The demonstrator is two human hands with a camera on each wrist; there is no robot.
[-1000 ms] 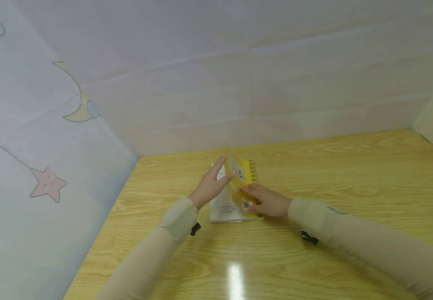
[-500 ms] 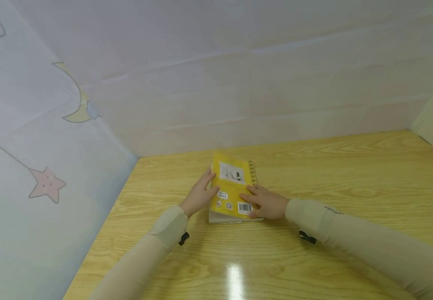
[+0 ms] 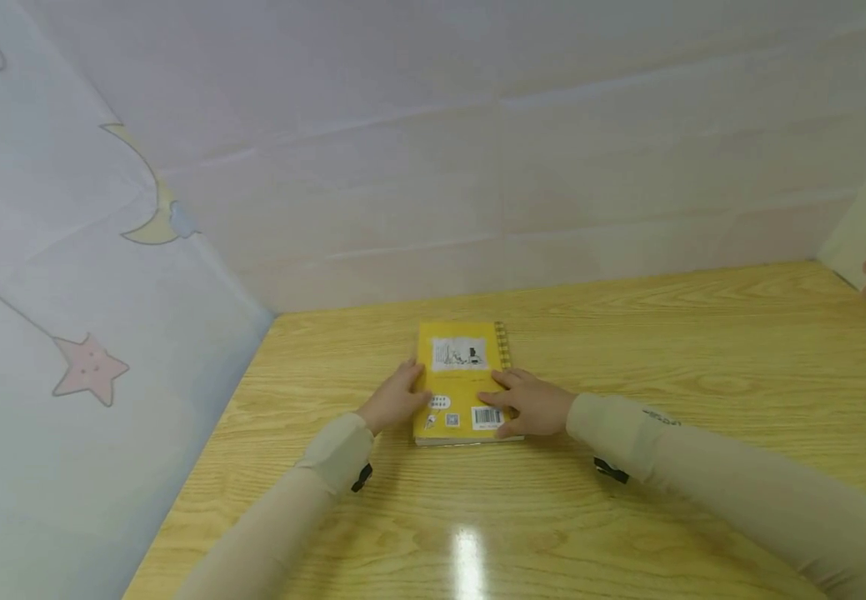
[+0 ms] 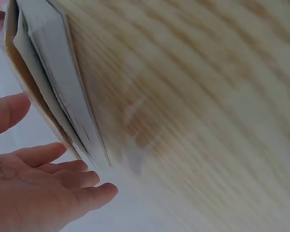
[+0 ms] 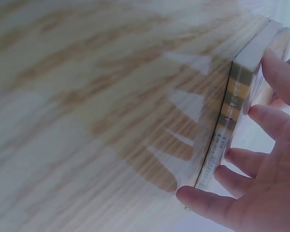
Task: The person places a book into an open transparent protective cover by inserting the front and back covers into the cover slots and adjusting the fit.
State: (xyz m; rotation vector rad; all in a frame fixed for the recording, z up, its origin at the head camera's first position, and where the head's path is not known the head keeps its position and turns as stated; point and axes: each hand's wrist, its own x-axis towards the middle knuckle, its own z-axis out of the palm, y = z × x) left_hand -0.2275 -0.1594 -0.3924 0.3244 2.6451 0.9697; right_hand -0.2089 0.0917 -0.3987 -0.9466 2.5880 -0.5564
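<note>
A book [image 3: 457, 385] with a yellow back cover lies closed on the wooden table. Its cover carries a pale picture panel, a barcode and a small square code. The checkered spine [image 5: 233, 99] faces right, and white page edges [image 4: 62, 63] show in the left wrist view. Along the book's left edge rests my left hand [image 3: 393, 397], thumb over the cover and fingers extended. My right hand [image 3: 540, 403] is at the spine side, its thumb and some fingertips touching the cover and the other fingers spread along the spine.
The wooden table [image 3: 665, 350] stretches widely to the right of the book. A pale wall cloth [image 3: 402, 183] rises behind it, and another with a moon and star [image 3: 92, 369] borders the left side. Light glares on the table [image 3: 468, 558] near the front.
The yellow cover, raised one second ago over a white page, has swung down to the left and now lies flat. My left hand followed it left and down; my right hand stayed nearly in place.
</note>
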